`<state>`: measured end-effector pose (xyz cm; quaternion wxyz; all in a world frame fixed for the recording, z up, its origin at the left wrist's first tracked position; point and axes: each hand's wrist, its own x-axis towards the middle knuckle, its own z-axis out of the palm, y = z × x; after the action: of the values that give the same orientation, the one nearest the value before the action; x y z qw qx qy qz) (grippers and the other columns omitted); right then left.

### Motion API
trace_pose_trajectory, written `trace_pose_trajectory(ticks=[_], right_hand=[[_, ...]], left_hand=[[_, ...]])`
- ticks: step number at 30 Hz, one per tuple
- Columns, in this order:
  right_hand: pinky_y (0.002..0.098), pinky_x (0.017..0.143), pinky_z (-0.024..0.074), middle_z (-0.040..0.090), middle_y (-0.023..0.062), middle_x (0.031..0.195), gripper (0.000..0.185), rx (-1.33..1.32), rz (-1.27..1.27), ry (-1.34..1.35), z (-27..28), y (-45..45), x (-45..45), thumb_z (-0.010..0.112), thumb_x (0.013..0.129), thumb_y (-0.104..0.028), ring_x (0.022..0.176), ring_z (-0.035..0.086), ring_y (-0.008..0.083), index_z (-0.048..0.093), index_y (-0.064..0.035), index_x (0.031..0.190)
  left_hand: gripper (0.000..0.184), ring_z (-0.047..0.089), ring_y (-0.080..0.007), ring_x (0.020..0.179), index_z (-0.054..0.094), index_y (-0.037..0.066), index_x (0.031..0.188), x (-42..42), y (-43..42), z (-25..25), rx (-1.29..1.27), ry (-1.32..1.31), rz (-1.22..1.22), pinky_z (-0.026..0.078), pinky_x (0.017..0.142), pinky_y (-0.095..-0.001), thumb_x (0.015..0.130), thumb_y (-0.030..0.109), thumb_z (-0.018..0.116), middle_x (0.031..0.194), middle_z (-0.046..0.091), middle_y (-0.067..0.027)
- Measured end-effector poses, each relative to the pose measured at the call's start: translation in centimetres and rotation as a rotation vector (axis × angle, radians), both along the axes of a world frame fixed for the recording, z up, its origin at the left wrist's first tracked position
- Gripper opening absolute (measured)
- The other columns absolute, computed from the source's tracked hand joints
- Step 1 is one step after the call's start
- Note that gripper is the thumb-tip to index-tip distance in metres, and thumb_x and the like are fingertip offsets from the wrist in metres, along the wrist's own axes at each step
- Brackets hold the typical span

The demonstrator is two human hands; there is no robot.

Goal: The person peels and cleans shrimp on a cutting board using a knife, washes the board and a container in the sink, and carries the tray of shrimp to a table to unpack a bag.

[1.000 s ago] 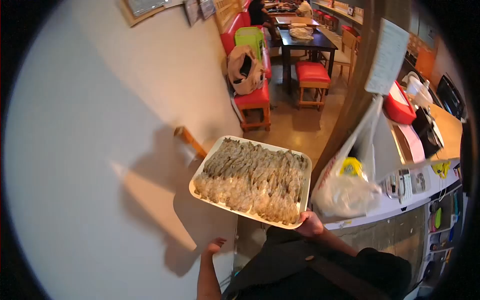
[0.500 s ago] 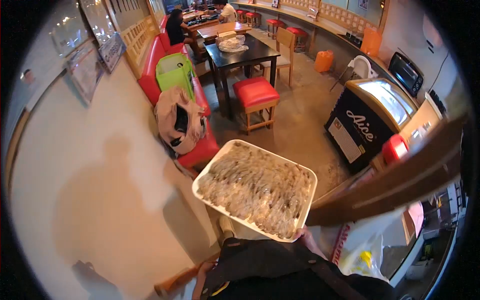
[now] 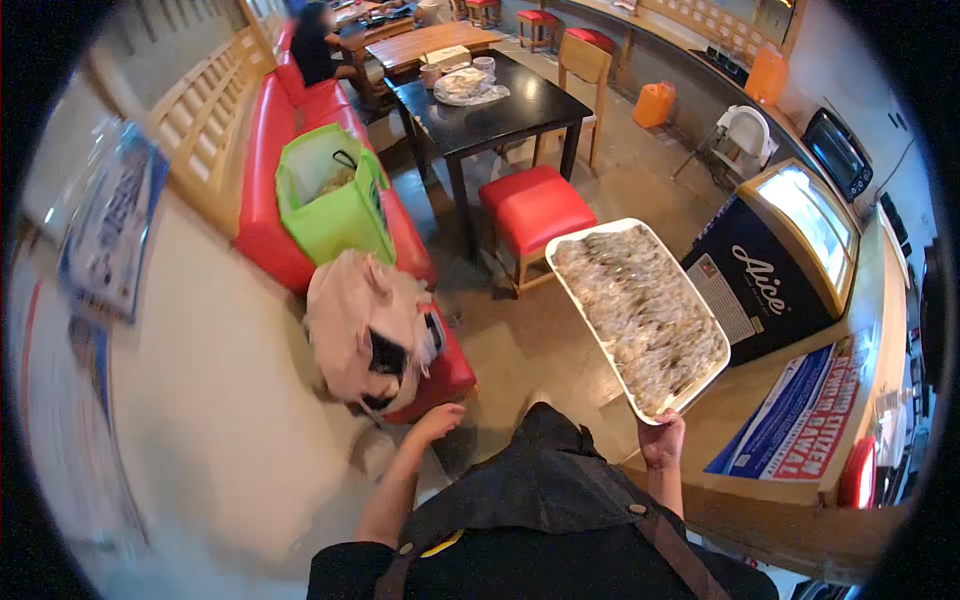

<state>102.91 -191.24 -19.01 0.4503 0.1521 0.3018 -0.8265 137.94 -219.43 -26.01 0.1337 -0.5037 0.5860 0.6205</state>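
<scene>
A white tray (image 3: 722, 352) filled with rows of greyish shrimp (image 3: 640, 310) is tilted out to the right of centre. My right hand (image 3: 662, 438) grips its near edge from below. Held away from the tray, my left hand (image 3: 437, 422) is low at centre-left with nothing visible in it, its fingers loosely together and small in view. Just beyond that hand, a pink bag (image 3: 350, 320) rests on the end of the red bench (image 3: 455, 370).
A green bag (image 3: 325, 225) sits on the bench. Ahead are a red stool (image 3: 535, 208) and a black table (image 3: 530, 110). An Aice freezer (image 3: 770, 270) and a counter (image 3: 850, 400) stand on the right. A seated person (image 3: 318, 50) is at the back left.
The view has moved forward past the wall and post into the seating area. The tray has shifted right and turned in my right hand. My left hand has come up into clearer view.
</scene>
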Motion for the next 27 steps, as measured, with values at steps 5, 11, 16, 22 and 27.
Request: trace_pose_trajectory(ticks=[5, 11, 16, 22, 27], right_hand=[[0.0439, 0.097, 0.0425, 0.061, 0.0114, 0.081, 0.006, 0.129, -0.097, -0.011, 0.6, -10.0, -5.3, 0.045, 0.063, -0.003, 0.084, 0.059, 0.0257, 0.051, -0.0025, 0.065], [0.0446, 0.104, 0.0358, 0.056, 0.0194, 0.118, 0.045, -0.023, 0.086, -0.017, -5.1, -24.0, -13.2, 0.047, 0.059, -0.006, 0.112, 0.051, 0.0329, 0.055, 0.0071, 0.102], [0.0423, 0.105, 0.0355, 0.055, 0.0197, 0.120, 0.056, -0.048, 0.251, -0.098, -6.8, -35.4, -18.8, 0.048, 0.058, -0.005, 0.113, 0.051, 0.0323, 0.051, 0.0100, 0.112], [0.0423, 0.100, 0.0400, 0.058, 0.0189, 0.114, 0.051, -0.010, 0.231, -0.054, -11.6, -46.0, -19.6, 0.046, 0.059, -0.001, 0.108, 0.055, 0.0324, 0.053, 0.0113, 0.108], [0.0433, 0.101, 0.0391, 0.056, 0.0200, 0.118, 0.061, 0.052, 0.109, -0.045, -15.5, -52.3, -17.9, 0.046, 0.059, -0.001, 0.110, 0.053, 0.0338, 0.046, 0.0112, 0.118]], left_hand=[[0.034, 0.058, -0.0143, 0.090, 0.054, 0.005, 0.119, -10.4, -5.5, 2.3, -0.176, 0.291, -0.191, 0.045, 0.082, -0.0270, 0.085, 0.008, 0.052, 0.096, 0.061, -0.0023], [0.034, 0.056, -0.0124, 0.096, 0.056, 0.010, 0.119, -18.3, -17.4, 3.4, -0.098, 0.359, -0.098, 0.045, 0.084, -0.0272, 0.085, 0.008, 0.054, 0.099, 0.061, -0.0048], [0.033, 0.055, -0.0116, 0.091, 0.056, 0.009, 0.118, -21.6, -28.6, 10.1, -0.288, 0.250, -0.005, 0.045, 0.082, -0.0263, 0.085, 0.009, 0.056, 0.097, 0.059, -0.0044], [0.035, 0.057, -0.0136, 0.091, 0.059, 0.007, 0.115, -25.7, -46.7, 11.2, -0.596, 0.337, 0.107, 0.045, 0.084, -0.0268, 0.080, 0.003, 0.057, 0.100, 0.062, -0.0055], [0.041, 0.061, -0.0240, 0.091, 0.056, 0.004, 0.116, -38.8, -64.5, 11.3, -0.908, 0.316, 0.050, 0.047, 0.083, -0.0338, 0.076, 0.007, 0.063, 0.098, 0.064, -0.0151]])
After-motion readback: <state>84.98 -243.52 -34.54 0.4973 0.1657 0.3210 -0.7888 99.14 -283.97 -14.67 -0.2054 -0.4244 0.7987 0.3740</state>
